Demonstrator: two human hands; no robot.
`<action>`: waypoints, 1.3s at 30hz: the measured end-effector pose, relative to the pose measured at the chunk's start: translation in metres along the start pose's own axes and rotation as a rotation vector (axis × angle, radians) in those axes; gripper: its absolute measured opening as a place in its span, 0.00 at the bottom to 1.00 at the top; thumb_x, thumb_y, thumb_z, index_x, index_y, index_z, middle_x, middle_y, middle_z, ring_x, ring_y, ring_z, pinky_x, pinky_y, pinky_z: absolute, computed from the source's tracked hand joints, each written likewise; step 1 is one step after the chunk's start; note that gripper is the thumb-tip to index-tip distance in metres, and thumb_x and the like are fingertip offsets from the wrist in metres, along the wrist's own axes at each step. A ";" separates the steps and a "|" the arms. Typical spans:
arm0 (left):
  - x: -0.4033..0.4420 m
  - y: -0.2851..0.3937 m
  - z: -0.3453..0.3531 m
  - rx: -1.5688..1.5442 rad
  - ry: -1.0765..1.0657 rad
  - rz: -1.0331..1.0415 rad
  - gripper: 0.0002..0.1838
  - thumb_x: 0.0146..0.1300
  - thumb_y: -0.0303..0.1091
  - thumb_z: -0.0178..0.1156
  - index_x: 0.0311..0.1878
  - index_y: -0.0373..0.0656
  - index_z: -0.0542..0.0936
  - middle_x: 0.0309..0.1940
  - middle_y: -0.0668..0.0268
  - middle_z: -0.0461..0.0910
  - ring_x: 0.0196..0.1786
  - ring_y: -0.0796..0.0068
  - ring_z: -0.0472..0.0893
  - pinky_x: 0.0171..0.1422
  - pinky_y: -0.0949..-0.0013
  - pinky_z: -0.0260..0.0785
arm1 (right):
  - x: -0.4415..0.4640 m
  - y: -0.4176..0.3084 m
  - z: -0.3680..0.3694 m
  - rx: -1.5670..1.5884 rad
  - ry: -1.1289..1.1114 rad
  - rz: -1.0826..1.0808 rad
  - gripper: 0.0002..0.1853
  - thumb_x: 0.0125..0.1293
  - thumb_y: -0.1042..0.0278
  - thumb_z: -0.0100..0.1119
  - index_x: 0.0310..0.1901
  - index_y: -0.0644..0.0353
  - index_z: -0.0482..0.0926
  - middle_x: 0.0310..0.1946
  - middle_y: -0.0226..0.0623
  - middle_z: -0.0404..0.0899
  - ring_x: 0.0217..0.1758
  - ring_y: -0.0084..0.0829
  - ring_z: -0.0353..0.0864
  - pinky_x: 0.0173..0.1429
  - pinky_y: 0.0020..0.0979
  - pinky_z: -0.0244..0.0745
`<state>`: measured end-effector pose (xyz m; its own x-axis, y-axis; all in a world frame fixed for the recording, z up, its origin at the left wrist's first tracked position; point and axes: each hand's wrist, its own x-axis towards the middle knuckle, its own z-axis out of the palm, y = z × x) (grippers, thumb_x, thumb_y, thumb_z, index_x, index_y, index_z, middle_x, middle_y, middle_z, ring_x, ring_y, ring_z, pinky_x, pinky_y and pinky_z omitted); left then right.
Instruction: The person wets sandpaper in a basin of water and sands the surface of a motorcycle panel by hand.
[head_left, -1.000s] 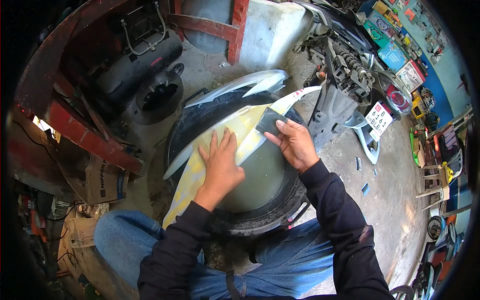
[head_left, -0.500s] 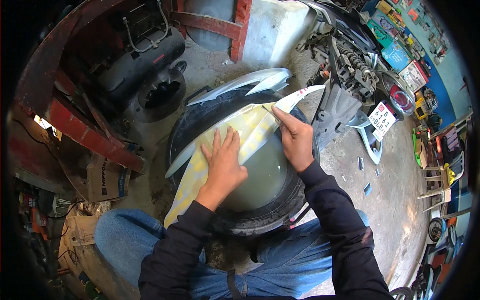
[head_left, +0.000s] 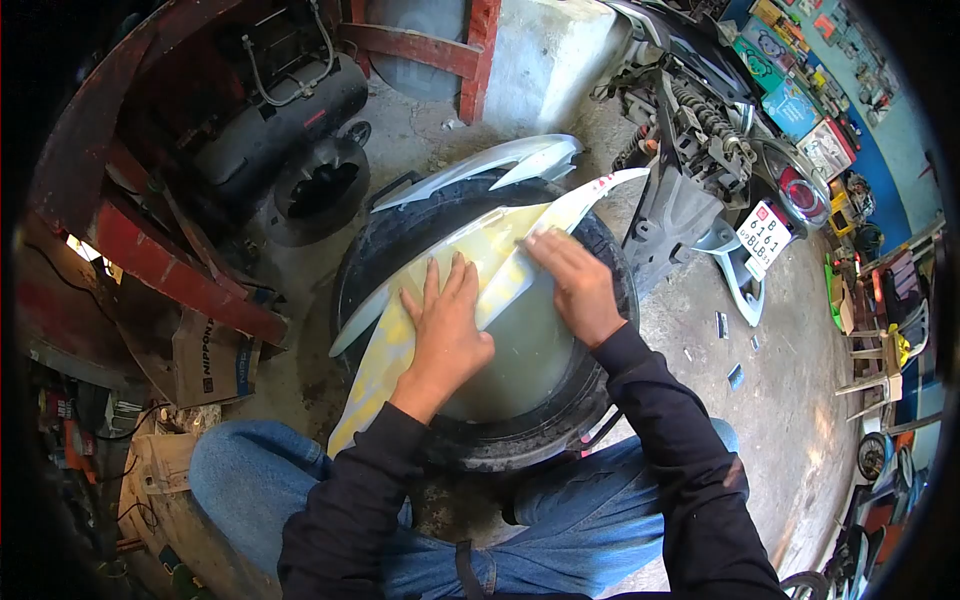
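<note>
A long motorcycle body panel (head_left: pixel 380 365), mottled white and yellow with a pointed white tip, lies slantwise across a round black tub (head_left: pixel 455 445). My left hand (head_left: pixel 447 335) rests on its middle with the fingers spread. Against the upper right part of the panel, my right hand (head_left: pixel 580 285) presses with closed fingers. Whatever may be under those fingertips is hidden. Cloudy water (head_left: pixel 530 365) fills the tub below. Behind, a second pale silver panel (head_left: pixel 470 175) lies over the tub's far rim.
A partly stripped motorcycle (head_left: pixel 690 170) with a licence plate (head_left: pixel 763 238) stands at the right. A black air compressor tank (head_left: pixel 290 115) sits at the upper left, near a red frame (head_left: pixel 190 265). Below that frame is a cardboard box (head_left: pixel 212 360). Small scraps (head_left: pixel 736 376) lie on the concrete floor.
My right hand has slid left and slightly down along the panel, its fingers now lying flatter against it. My left hand and the panel stay in place.
</note>
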<state>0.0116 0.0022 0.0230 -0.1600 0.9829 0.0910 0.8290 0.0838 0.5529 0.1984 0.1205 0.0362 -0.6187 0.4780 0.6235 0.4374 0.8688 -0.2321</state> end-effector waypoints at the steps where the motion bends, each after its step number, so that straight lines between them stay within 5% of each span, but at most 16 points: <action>1: 0.000 -0.001 0.001 0.003 0.002 0.003 0.49 0.46 0.27 0.67 0.78 0.35 0.64 0.82 0.51 0.57 0.85 0.38 0.49 0.80 0.19 0.36 | -0.004 -0.002 0.003 -0.019 -0.060 -0.039 0.29 0.55 0.90 0.58 0.59 0.61 0.84 0.58 0.48 0.85 0.66 0.49 0.83 0.72 0.44 0.77; 10: -0.004 -0.010 0.001 0.169 0.052 0.041 0.56 0.40 0.29 0.70 0.80 0.41 0.63 0.80 0.44 0.58 0.84 0.39 0.53 0.83 0.37 0.43 | -0.010 0.009 0.010 -0.109 -0.068 -0.038 0.21 0.63 0.72 0.66 0.59 0.64 0.82 0.63 0.48 0.80 0.70 0.49 0.77 0.76 0.45 0.71; 14: -0.002 -0.014 0.000 0.115 0.071 0.060 0.55 0.40 0.30 0.69 0.80 0.43 0.64 0.80 0.45 0.59 0.83 0.38 0.54 0.84 0.42 0.44 | -0.025 -0.007 0.019 -0.079 -0.109 -0.135 0.24 0.60 0.72 0.68 0.60 0.63 0.81 0.63 0.47 0.80 0.70 0.48 0.77 0.76 0.45 0.71; 31: 0.000 -0.013 0.003 0.121 0.080 0.034 0.55 0.39 0.29 0.67 0.80 0.44 0.65 0.81 0.46 0.59 0.83 0.40 0.53 0.85 0.45 0.44 | -0.026 -0.005 0.015 -0.068 -0.104 -0.148 0.27 0.57 0.81 0.67 0.61 0.63 0.81 0.65 0.50 0.80 0.70 0.48 0.79 0.73 0.43 0.76; 39: -0.001 -0.013 0.003 0.127 0.067 0.035 0.56 0.39 0.29 0.67 0.80 0.44 0.63 0.81 0.46 0.57 0.84 0.39 0.52 0.85 0.44 0.43 | -0.021 -0.004 0.006 -0.121 -0.180 -0.161 0.27 0.62 0.77 0.64 0.65 0.62 0.79 0.66 0.50 0.79 0.71 0.48 0.78 0.74 0.43 0.74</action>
<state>0.0024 0.0009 0.0135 -0.1613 0.9729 0.1658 0.8951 0.0735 0.4397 0.2054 0.1080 0.0193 -0.7878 0.3594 0.5002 0.3918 0.9190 -0.0432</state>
